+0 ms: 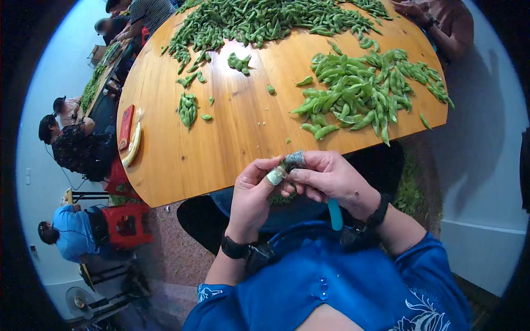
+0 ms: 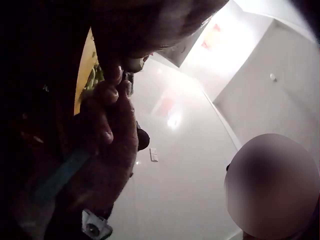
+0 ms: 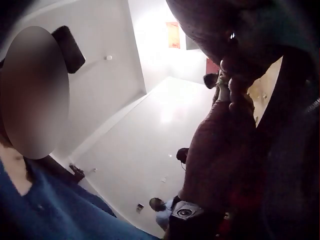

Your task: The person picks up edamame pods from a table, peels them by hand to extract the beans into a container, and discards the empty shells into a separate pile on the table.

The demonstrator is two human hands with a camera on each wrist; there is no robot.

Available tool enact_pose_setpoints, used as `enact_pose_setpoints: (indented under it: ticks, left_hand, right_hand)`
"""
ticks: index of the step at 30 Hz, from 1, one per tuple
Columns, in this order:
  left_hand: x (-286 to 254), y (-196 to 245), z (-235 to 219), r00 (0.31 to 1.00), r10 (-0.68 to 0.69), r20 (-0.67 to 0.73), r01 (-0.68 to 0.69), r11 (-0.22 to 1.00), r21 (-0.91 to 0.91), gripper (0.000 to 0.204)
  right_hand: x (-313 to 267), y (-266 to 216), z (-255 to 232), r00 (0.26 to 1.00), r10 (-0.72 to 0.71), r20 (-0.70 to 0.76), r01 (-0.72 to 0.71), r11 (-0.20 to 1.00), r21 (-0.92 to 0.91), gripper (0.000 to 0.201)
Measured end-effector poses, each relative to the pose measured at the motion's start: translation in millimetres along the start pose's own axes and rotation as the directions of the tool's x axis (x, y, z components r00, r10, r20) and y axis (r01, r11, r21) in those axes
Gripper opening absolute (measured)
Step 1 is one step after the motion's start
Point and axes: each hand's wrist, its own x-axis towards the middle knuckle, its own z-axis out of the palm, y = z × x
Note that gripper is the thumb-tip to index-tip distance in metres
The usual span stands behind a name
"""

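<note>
My two hands meet just past the near edge of the wooden table (image 1: 232,149), fingertips together. The left hand (image 1: 256,185), its thumb wrapped in whitish tape (image 1: 277,175), pinches a small green pod (image 1: 282,165), mostly hidden by the fingers. Pressed up against it is the right hand (image 1: 337,179), which has grey tape (image 1: 295,160) round its index finger. A teal handle (image 1: 335,214) sticks out below the right palm, gripped by the curled fingers; the tool's other end is hidden. In the left wrist view the right hand (image 2: 112,145) and teal handle (image 2: 62,175) appear dark.
Bright green soybean pods (image 1: 359,91) lie heaped at the table's right, with a larger, darker pile (image 1: 248,22) at the back. Small clusters (image 1: 187,110) lie left of centre. A red phone (image 1: 126,127) and a pale curved strip (image 1: 132,146) lie at the left edge. Other people sit around.
</note>
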Motion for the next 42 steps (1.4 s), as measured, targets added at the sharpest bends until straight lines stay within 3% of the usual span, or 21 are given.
enact_pose_setpoints:
  ticks: [5,6,7,8,9,10,11,14,19,21,22,23,24,25,27,28,30,33,37,40,42]
  left_hand:
    - [-4.2,-8.1,3.4,1.0,0.002,0.009,-0.002,1.0,0.028,0.025]
    - [-5.6,-10.8,9.5,0.975,0.222,0.02,-0.21,0.885,0.415,0.026]
    - [-7.4,-11.7,15.6,0.904,0.411,0.115,-0.36,0.588,0.724,0.027]
    - [-10.9,-6.9,19.3,0.871,0.451,0.193,-0.391,0.4,0.829,0.03]
    - [-10.8,-6.7,15.5,0.872,0.452,0.189,-0.389,0.402,0.829,0.03]
    - [-9.4,-6.4,9.3,0.845,0.456,0.279,-0.432,0.272,0.86,0.031]
    - [-8.5,-6.4,5.9,0.816,0.447,0.367,-0.469,0.139,0.873,0.031]
    - [-9.2,-9.0,11.1,0.729,0.525,0.44,-0.512,-0.009,0.859,0.044]
    - [-7.9,-14.9,13.3,0.683,0.629,0.371,-0.472,-0.008,0.882,0.031]
    - [-11.8,-12.2,22.6,0.921,0.375,-0.103,-0.201,0.685,0.7,0.021]
    - [-9.5,-13.3,21.5,0.962,0.202,-0.181,-0.131,0.931,0.34,0.021]
    - [-10.1,-10.1,22.6,0.962,0.202,-0.185,-0.131,0.932,0.338,0.021]
    - [-11.4,-4.5,24.9,0.979,0.083,-0.187,-0.058,0.989,0.135,0.021]
    - [-12.2,-1.4,26.0,0.986,-0.032,-0.163,0.02,0.997,-0.072,0.021]
    - [-14.7,-6.2,23.4,0.986,-0.02,-0.166,0.008,0.997,-0.073,0.022]
    - [-15.3,-8.9,20.6,0.991,0.056,-0.125,-0.05,0.998,0.047,0.022]
    - [-17.3,-12.2,18.2,0.984,0.169,-0.058,-0.151,0.962,0.227,0.023]
    - [-20.4,-14.0,19.3,0.976,0.211,-0.06,-0.194,0.958,0.212,0.025]
    - [-22.0,1.1,16.1,0.992,0.076,-0.104,-0.058,0.985,0.165,0.026]
    - [-23.0,12.4,7.6,0.98,0.095,-0.177,-0.028,0.938,0.347,0.022]
    - [-19.8,24.8,-4.3,0.914,0.398,-0.085,-0.178,0.58,0.795,0.017]
  right_hand:
    - [-3.5,3.3,-1.4,0.999,0.038,0.01,-0.039,0.985,0.167,0.019]
    - [-2.6,9.1,-1.0,0.997,-0.014,-0.072,0.017,0.999,0.042,0.019]
    - [-2.7,12.2,0.3,0.987,-0.073,-0.143,0.061,0.994,-0.088,0.019]
    - [-5.5,12.1,2.9,0.987,-0.069,-0.143,0.056,0.994,-0.089,0.019]
    - [-9.0,9.0,6.7,0.978,-0.121,-0.172,0.083,0.974,-0.213,0.019]
    - [-11.5,7.0,9.8,0.965,-0.176,-0.195,0.104,0.937,-0.333,0.02]
    - [-12.8,6.8,11.6,0.966,-0.172,-0.193,0.101,0.938,-0.331,0.02]
    - [-15.4,8.6,16.8,0.957,-0.214,-0.197,0.134,0.925,-0.356,0.019]
    - [-8.3,15.6,24.0,0.932,-0.272,-0.241,0.184,0.925,-0.333,0.022]
    - [-8.4,11.7,24.6,0.934,-0.275,-0.228,0.189,0.922,-0.337,0.02]
    - [-8.6,10.4,24.9,0.935,-0.279,-0.217,0.196,0.92,-0.339,0.019]
    - [-7.0,13.9,24.2,0.937,-0.276,-0.215,0.194,0.921,-0.339,0.019]
    - [-4.2,19.9,22.6,0.921,-0.333,-0.202,0.241,0.894,-0.378,0.017]
    - [-2.4,22.8,22.0,0.901,-0.392,-0.187,0.289,0.863,-0.415,0.016]
    - [-4.1,21.1,22.6,0.879,-0.446,-0.172,0.284,0.777,-0.561,0.015]
    - [-4.5,20.4,23.2,0.856,-0.495,-0.147,0.269,0.671,-0.691,0.014]
    - [-3.4,23.4,23.2,0.843,-0.52,-0.135,0.29,0.652,-0.701,0.015]
    - [-7.2,22.0,24.9,0.854,-0.51,-0.104,0.288,0.629,-0.722,0.016]
    - [-3.4,19.9,24.0,0.84,-0.528,-0.127,0.314,0.663,-0.68,0.018]
    - [-11.3,10.8,20.6,0.889,-0.45,-0.085,0.262,0.652,-0.712,0.02]
    - [-15.4,17.7,18.0,0.893,-0.451,0.0,0.308,0.61,-0.73,0.02]
